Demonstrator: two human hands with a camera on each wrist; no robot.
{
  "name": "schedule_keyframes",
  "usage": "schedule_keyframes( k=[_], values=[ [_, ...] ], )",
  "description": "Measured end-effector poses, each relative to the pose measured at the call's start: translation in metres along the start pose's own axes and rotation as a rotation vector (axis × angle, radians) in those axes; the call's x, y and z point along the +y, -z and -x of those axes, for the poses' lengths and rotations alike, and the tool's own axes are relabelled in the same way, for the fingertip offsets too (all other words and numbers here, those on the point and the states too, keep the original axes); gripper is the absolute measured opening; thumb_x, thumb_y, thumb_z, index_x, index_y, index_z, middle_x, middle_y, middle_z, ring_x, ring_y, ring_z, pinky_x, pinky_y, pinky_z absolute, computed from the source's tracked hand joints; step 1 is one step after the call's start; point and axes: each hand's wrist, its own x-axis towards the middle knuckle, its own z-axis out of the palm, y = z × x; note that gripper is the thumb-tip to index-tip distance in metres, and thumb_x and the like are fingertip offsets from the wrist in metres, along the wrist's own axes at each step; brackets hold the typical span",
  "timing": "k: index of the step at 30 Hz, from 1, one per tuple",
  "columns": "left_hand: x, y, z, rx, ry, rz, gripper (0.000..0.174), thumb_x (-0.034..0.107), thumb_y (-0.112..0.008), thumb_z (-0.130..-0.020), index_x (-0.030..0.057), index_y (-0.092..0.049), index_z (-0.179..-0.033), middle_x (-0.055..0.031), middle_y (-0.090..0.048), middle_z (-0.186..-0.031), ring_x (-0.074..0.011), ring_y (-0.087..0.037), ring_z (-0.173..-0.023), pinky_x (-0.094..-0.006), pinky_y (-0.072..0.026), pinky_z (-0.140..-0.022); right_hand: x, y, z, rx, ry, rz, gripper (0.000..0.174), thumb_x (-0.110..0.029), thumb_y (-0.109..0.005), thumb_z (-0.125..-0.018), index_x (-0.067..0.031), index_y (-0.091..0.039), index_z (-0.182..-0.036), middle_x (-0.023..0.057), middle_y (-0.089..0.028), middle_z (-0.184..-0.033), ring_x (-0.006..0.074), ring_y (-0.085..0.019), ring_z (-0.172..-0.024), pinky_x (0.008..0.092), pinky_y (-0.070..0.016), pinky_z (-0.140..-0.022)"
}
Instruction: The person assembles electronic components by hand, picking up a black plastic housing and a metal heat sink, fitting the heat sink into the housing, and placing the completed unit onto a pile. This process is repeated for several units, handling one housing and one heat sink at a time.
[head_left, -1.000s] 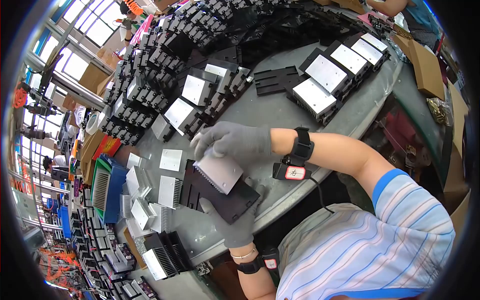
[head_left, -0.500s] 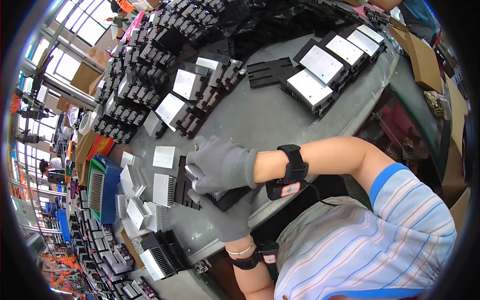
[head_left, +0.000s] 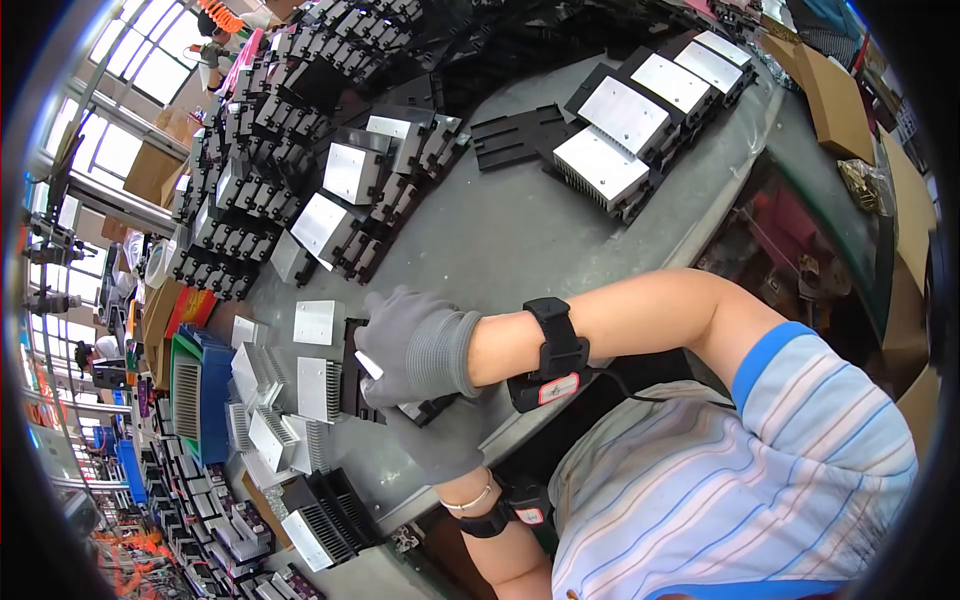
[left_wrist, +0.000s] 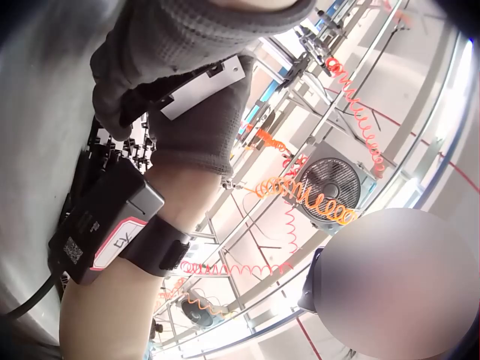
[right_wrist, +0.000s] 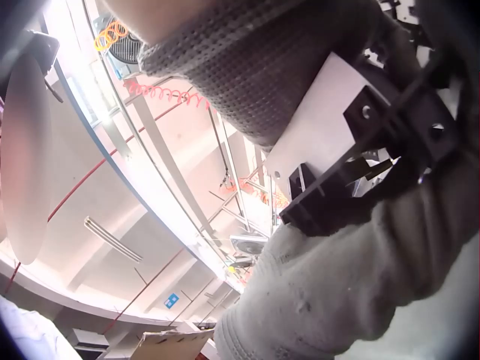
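Observation:
My gloved right hand (head_left: 415, 340) curls over a silver finned heat sink (right_wrist: 322, 112), covering most of it in the head view. A black plastic base with clip posts (right_wrist: 330, 195) lies against the heat sink in the right wrist view. My gloved left hand (head_left: 437, 445) grips this base from below, its fingers mostly hidden under the right hand. In the left wrist view, a strip of the heat sink's metal (left_wrist: 202, 90) shows between the two gloves. A black plate (head_left: 352, 375) shows just left of the hands.
Loose heat sinks (head_left: 318, 390) lie left of the hands, beside a blue bin (head_left: 213, 400). Heat sinks on black bases (head_left: 600, 165) stand in a row at the far right. A flat black plate (head_left: 520, 137) lies near them. Stacked black bases (head_left: 240, 220) fill the back left.
The right hand has come down over the heat sink, which was tilted above the black base, and the two parts now lie together. Both hands have shifted slightly left in the view.

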Motion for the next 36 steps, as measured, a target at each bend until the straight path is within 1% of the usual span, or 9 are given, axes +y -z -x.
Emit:
schedule_keyframes(
  k=[3, 5, 9, 13, 17, 24, 29, 31, 36],
  values=[
    [-0.004, -0.001, 0.005, 0.086, -0.003, 0.032, 0.052, 0.041, -0.046, -0.09, 0.0067, -0.038, -0.128, -0.0115, -0.046, -0.129, -0.0248, -0.048, -0.114, -0.0436, -0.0381, -0.098, 0.002, -0.009, 0.003, 0.064, 0.009, 0.0, 0.046, -0.043, -0.06, -0.074, -0.0013, -0.063, -0.094, 0.0206, -0.054, -0.097, 0.0354, -0.055, -0.09, 0.0441, -0.0486, -0.074],
    [-0.002, 0.004, 0.008, 0.157, -0.423, -0.902, 0.049, 0.041, -0.048, -0.089, 0.0086, -0.042, -0.125, -0.0093, -0.048, -0.126, -0.0222, -0.05, -0.111, -0.0402, -0.0386, -0.098, 0.002, -0.011, 0.006, 0.17, 0.131, -0.126, 0.045, -0.043, -0.058, -0.077, -0.0027, -0.063, -0.096, 0.0198, -0.054, -0.096, 0.0355, -0.056, -0.088, 0.0439, -0.0482, -0.073],
    [0.025, -0.023, 0.008, -0.176, -0.017, -0.11, 0.056, 0.046, -0.053, -0.085, 0.0135, -0.04, -0.13, -0.0082, -0.048, -0.125, -0.0226, -0.048, -0.112, -0.042, -0.0421, -0.095, -0.007, -0.007, -0.013, 0.185, 0.157, -0.047, 0.041, -0.041, -0.053, -0.082, -0.0061, -0.063, -0.102, 0.0197, -0.055, -0.1, 0.0362, -0.056, -0.09, 0.0433, -0.0476, -0.075],
    [0.073, -0.016, -0.021, -0.138, -0.114, -0.352, 0.052, 0.042, -0.054, -0.085, 0.0105, -0.045, -0.126, -0.0087, -0.055, -0.117, -0.0237, -0.054, -0.107, -0.043, -0.0475, -0.088, -0.006, 0.004, -0.041, 0.058, 0.129, -0.255, 0.038, -0.033, -0.045, -0.09, -0.0049, -0.058, -0.113, 0.0154, -0.055, -0.105, 0.0338, -0.056, -0.096, 0.0405, -0.0464, -0.081],
    [0.147, -0.026, -0.08, 0.114, -0.535, -0.886, 0.04, 0.029, -0.057, -0.085, -0.0003, -0.054, -0.112, -0.01, -0.062, -0.098, -0.0221, -0.063, -0.082, -0.0346, -0.0538, -0.072, 0.036, -0.016, -0.032, 0.493, 0.282, -0.538, 0.033, -0.023, -0.051, -0.087, -0.0039, -0.055, -0.114, 0.0159, -0.055, -0.103, 0.0321, -0.057, -0.094, 0.0393, -0.0457, -0.082],
    [0.244, 0.011, -0.311, 0.173, -0.627, -1.597, 0.056, 0.047, -0.056, -0.084, -0.0011, -0.057, -0.114, -0.0148, -0.061, -0.105, -0.0226, -0.058, -0.089, -0.0336, -0.0458, -0.08, 0.081, -0.04, -0.027, 0.054, 0.111, -0.495, 0.031, -0.025, -0.054, -0.082, -0.0078, -0.057, -0.108, 0.0137, -0.055, -0.107, 0.0296, -0.055, -0.097, 0.0393, -0.0441, -0.085],
    [0.222, -0.013, -0.326, 0.25, -0.479, -2.155, 0.054, 0.048, -0.05, -0.085, -0.0003, -0.063, -0.106, -0.0161, -0.063, -0.103, -0.0257, -0.057, -0.098, -0.035, -0.0441, -0.084, 0.071, 0.004, -0.018, 0.053, 0.056, -0.273, 0.032, -0.025, -0.054, -0.082, -0.0037, -0.059, -0.106, 0.0143, -0.056, -0.096, 0.0306, -0.057, -0.092, 0.0407, -0.0467, -0.076],
    [0.191, -0.061, -0.281, 0.528, -0.367, -2.078, 0.049, 0.041, -0.051, -0.087, 0.0001, -0.059, -0.113, -0.0139, -0.062, -0.105, -0.0211, -0.056, -0.098, -0.032, -0.0445, -0.083, 0.068, 0.032, -0.028, -0.156, -0.139, 0.381, 0.037, -0.026, -0.056, -0.081, -0.0029, -0.058, -0.109, 0.0156, -0.056, -0.099, 0.0346, -0.055, -0.092, 0.043, -0.0463, -0.075],
    [0.167, -0.065, -0.219, 0.331, -0.845, -1.525, 0.043, 0.036, -0.047, -0.09, 0.0035, -0.056, -0.116, -0.0112, -0.06, -0.104, -0.0245, -0.059, -0.087, -0.0332, -0.0457, -0.075, 0.158, 0.01, -0.06, 0.763, -0.552, 0.918, 0.034, -0.017, -0.057, -0.079, -0.0027, -0.058, -0.11, 0.0161, -0.059, -0.095, 0.0328, -0.056, -0.093, 0.0412, -0.0469, -0.07]
  ],
)
